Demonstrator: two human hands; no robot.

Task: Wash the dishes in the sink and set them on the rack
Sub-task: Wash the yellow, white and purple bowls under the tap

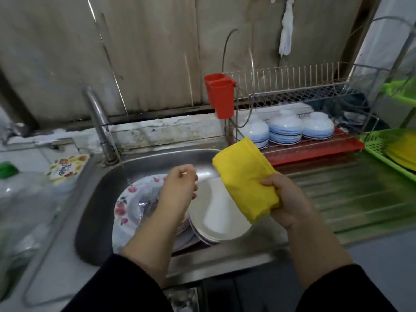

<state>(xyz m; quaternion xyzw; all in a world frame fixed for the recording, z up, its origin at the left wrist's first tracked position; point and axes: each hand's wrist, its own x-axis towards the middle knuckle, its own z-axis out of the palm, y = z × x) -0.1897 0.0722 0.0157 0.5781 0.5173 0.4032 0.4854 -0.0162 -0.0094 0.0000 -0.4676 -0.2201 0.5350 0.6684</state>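
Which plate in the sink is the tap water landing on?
The floral-rimmed plate at the sink's left; the stream hits its red-flowered rim. The plain white plates stacked to its right sit clear of the stream.
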